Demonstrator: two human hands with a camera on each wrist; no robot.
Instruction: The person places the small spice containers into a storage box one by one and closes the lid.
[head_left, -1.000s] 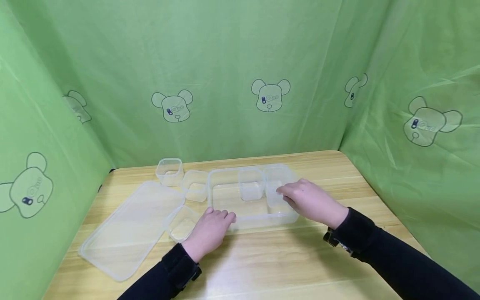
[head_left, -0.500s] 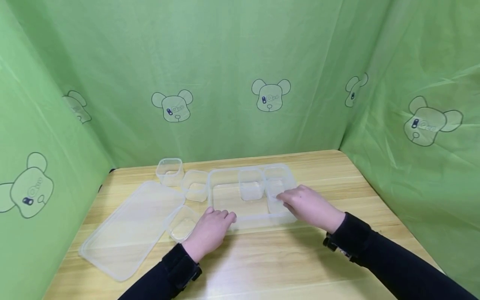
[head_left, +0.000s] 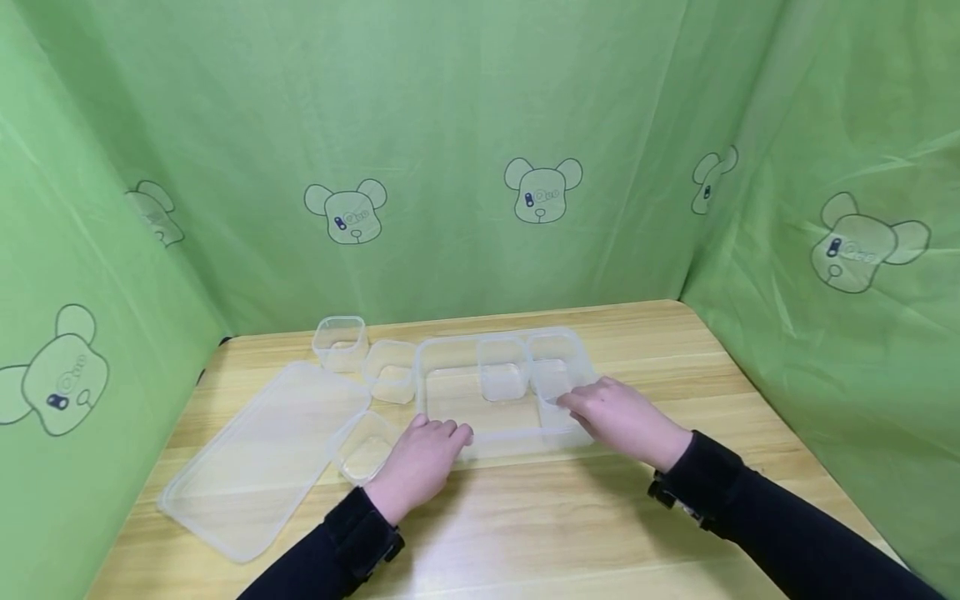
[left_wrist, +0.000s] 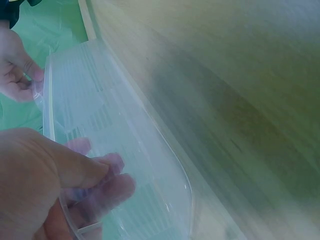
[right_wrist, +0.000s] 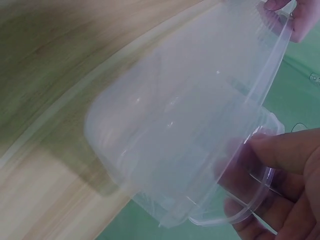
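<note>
A large clear plastic box (head_left: 495, 442) stands on the table. My left hand (head_left: 420, 462) grips its near wall toward the left corner, thumb outside and fingers behind the wall in the left wrist view. Inside the box, a small clear container (head_left: 504, 383) sits right of the middle. Another small container (head_left: 553, 379) is beside it in the back right part. My right hand (head_left: 626, 423) pinches this one's near rim; in the right wrist view the thumb (right_wrist: 280, 150) lies on the rim, with the fingers partly seen through the plastic.
A large clear lid (head_left: 262, 467) lies flat at the left. Small clear containers stand between lid and box: one at the back (head_left: 340, 346), one by the box's left wall (head_left: 390, 372), one near my left hand (head_left: 365, 450). Green curtains (head_left: 480, 250) surround the wooden table.
My right hand has shifted a little toward me and lower, and the small container under it sits more plainly in the box's back right. My left hand stays in place.
</note>
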